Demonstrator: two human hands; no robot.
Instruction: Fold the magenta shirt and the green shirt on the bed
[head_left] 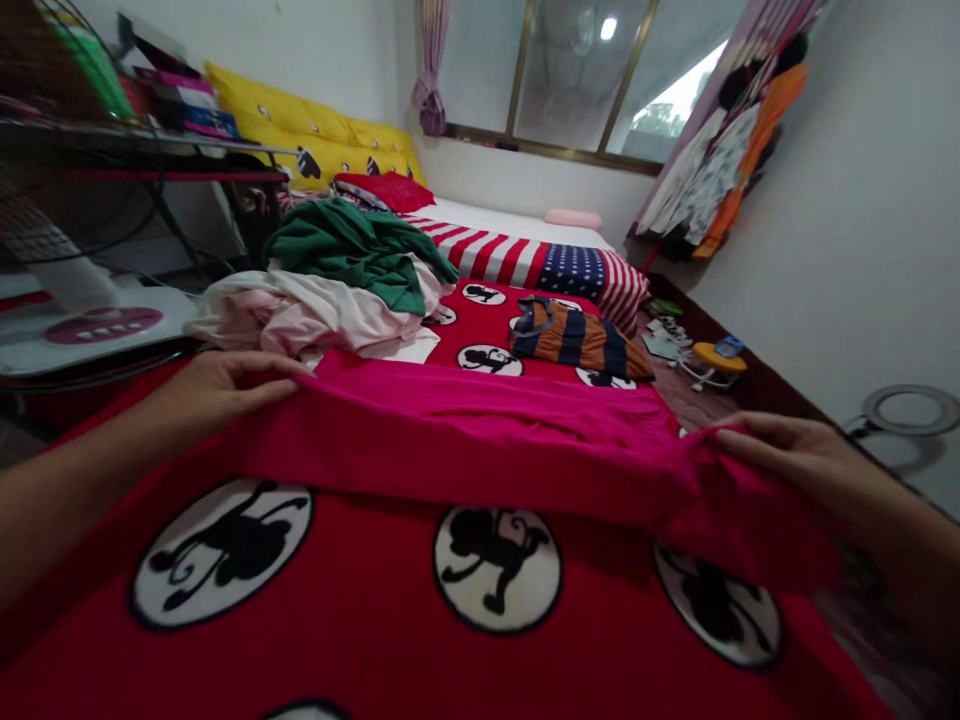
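Observation:
A bright pink garment (480, 430) stretches across the red bed cover (360, 620) with black monkey circles. My left hand (217, 385) pinches its left end, fingers closed on the cloth. At the right edge of the bed my right hand (787, 455) grips the garment's other end, which hangs down a little. The cloth lies lifted and taut between both hands.
A heap of pale pink and green clothes (337, 285) sits behind on the left. A folded orange and navy striped garment (577, 340) lies mid-bed. Beyond are a stars-and-stripes blanket (540, 262), yellow pillows (300, 130), a cluttered shelf (142, 130) on the left, hanging clothes (727, 160) on the right wall.

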